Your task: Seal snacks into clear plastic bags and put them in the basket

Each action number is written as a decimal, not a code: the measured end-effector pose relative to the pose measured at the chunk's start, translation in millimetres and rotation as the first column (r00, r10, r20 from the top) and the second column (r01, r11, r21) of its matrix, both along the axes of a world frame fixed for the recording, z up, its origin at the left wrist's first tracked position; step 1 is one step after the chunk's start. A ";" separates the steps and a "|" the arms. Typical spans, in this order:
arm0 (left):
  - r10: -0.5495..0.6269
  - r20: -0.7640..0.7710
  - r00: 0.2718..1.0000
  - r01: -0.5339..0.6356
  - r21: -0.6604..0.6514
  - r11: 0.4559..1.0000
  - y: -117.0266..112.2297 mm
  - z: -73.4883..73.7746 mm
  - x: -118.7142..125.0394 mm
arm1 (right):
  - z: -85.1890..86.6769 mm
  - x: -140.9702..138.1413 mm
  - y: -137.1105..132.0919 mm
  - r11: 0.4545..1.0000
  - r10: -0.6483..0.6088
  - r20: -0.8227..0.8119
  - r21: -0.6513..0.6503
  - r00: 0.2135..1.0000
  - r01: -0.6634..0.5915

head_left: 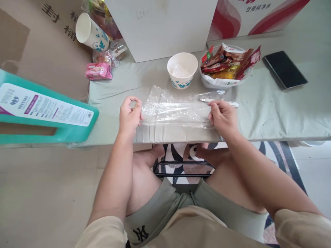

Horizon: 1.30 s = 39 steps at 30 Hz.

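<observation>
A crinkled sheet of clear plastic film [176, 110] is stretched across the cloth-covered table in front of me. My left hand [130, 113] pinches its left edge between thumb and fingers. At the opposite side my right hand [223, 115] is closed on the right edge in a similar pinch. Just beyond the right fingers lies a slim white tool [232, 103] with a narrow greyish tip; the hand partly covers its middle. A paper cup [182, 82] with a blue leaf pattern stands upright behind the film, with something whitish inside.
A clear bowl of wrapped snacks [227, 67] sits beside the cup, and a black phone [284, 70] lies farther right. White boxes [165, 27] stand behind. On the left are a green container [88, 132], a pink packet [98, 71], a tilted paper cup [93, 34] and a cardboard box [46, 51].
</observation>
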<state>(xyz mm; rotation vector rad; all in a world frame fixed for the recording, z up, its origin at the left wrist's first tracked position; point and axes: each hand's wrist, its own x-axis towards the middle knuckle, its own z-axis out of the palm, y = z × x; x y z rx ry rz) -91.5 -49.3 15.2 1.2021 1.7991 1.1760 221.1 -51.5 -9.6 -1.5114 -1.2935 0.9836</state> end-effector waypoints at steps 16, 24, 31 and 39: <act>-0.196 -0.012 0.981 0.195 0.149 0.969 -2.1 -9.1 23.7 | -5.7 11.2 -4.0 0.998 -0.055 0.269 -0.021 0.962 0.063; -0.165 -0.037 0.986 0.168 0.065 0.984 14.3 -25.9 19.6 | -14.2 14.6 4.6 0.998 -0.030 0.528 0.068 0.849 -0.007; -0.100 -0.341 0.935 0.139 0.092 0.986 26.4 -43.0 4.6 | -25.1 16.9 2.3 0.977 -0.129 0.661 0.211 0.740 -0.018; -0.165 -0.454 0.875 0.216 0.061 0.975 31.8 -46.2 7.3 | -19.9 7.5 -2.9 0.972 -0.084 0.693 0.216 0.716 -0.096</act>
